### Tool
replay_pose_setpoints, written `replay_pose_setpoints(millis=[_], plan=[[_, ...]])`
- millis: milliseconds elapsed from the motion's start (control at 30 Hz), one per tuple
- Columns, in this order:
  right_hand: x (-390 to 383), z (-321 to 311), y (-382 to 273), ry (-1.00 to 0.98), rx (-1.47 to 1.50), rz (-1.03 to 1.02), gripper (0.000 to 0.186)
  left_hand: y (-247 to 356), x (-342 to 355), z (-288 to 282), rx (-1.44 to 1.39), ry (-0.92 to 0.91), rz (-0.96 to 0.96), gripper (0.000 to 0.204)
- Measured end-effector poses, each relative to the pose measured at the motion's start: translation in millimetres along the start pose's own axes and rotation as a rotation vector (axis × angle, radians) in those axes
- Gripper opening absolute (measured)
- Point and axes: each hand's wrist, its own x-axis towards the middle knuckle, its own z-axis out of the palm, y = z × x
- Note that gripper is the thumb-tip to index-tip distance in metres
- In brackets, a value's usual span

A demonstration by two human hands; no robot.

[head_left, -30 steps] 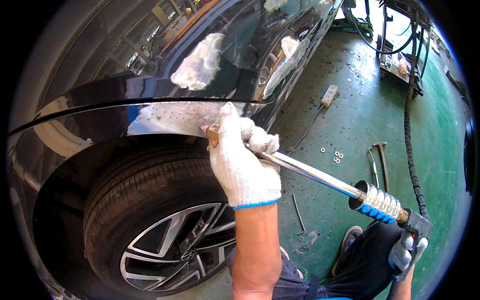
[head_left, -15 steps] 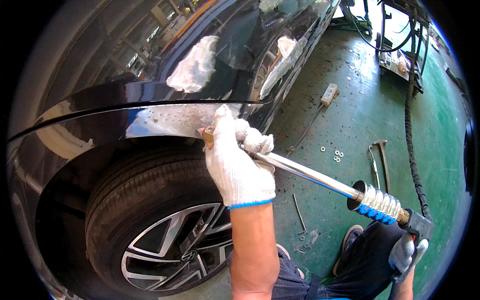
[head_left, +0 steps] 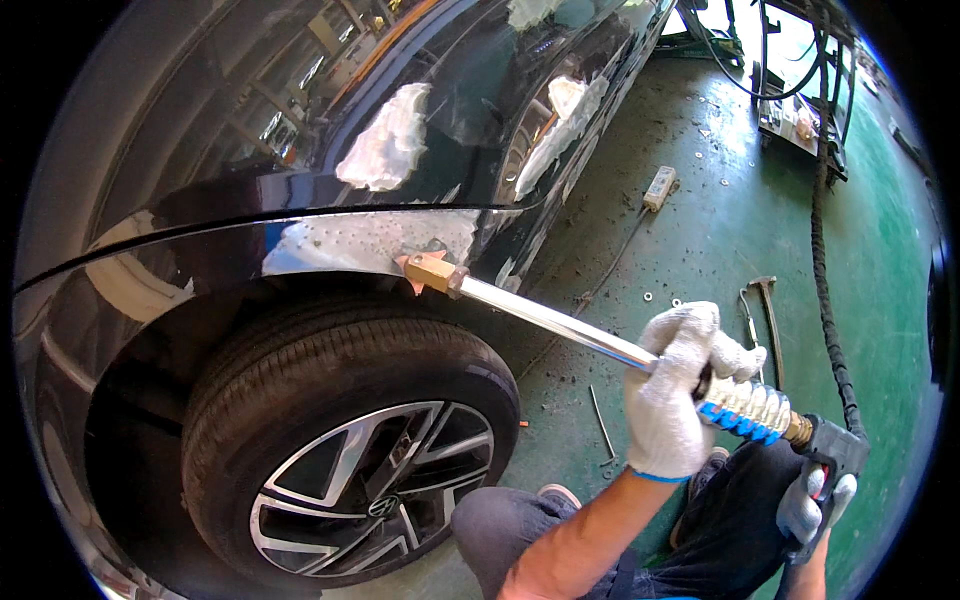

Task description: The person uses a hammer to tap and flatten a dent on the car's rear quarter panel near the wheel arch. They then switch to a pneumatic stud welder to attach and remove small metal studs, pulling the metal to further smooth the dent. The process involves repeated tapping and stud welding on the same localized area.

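A long slide-hammer dent puller (head_left: 550, 323) runs from lower right to the car's dark wheel-arch panel (head_left: 235, 258). Its brass end block (head_left: 434, 272) and pointed copper tip meet the lower edge of a bare-metal patch (head_left: 340, 238) marked with small dots. My left hand (head_left: 672, 395), in a white knit glove, is closed round the chrome shaft at the front of the ribbed sliding weight (head_left: 745, 408). Down at the right, my gloved right hand (head_left: 803, 508) wraps the black pistol grip (head_left: 838, 450), partly hidden. Just under the arch sits the tyre (head_left: 260, 390).
Pale filler patches (head_left: 385, 140) mark the car's side. A thick black cable (head_left: 822, 260) rises from the grip toward a wheeled stand (head_left: 800, 140). On the green floor lie a hammer (head_left: 770, 330), a thin rod (head_left: 602, 420), several washers and a power strip (head_left: 659, 188).
My left hand has left the tool's front end and moved back along the shaft to the sliding weight. The tip stays at the panel; my right hand keeps its hold.
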Motion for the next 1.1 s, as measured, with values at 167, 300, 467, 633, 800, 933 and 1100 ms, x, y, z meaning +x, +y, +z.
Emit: replay_pose_setpoints(millis=[167, 300, 467, 633, 800, 933, 1100], plan=[[-9, 1, -10, -0.049, -0.037, -0.011, 0.059, 28, 13, -2, -0.027, -0.105, -0.056, 0.022], [14, 9, 1, -0.095, 0.126, 0.065, 0.059, 6, -6, 3, 0.202, -0.129, 0.04, 0.029], [-1, 6, -7, -0.01, 0.05, 0.032, 0.057, 99, 39, 2, 0.041, 0.255, 0.37, 0.029], [2, 4, -6, -0.04, 0.061, 0.042, 0.057, 161, 65, -12, -0.305, -0.304, 0.02, 0.036], [9, 8, 0, -0.053, 0.059, 0.062, 0.058, 168, 64, -21, -0.385, -0.501, 0.071, 0.039], [6, 7, -7, -0.006, 0.041, 0.029, 0.058, 141, 42, 21, 0.231, 0.435, 0.407, 0.027], [8, 14, -2, 0.002, 0.054, 0.031, 0.059, 141, 46, 5, 0.223, 0.401, 0.414, 0.027]])
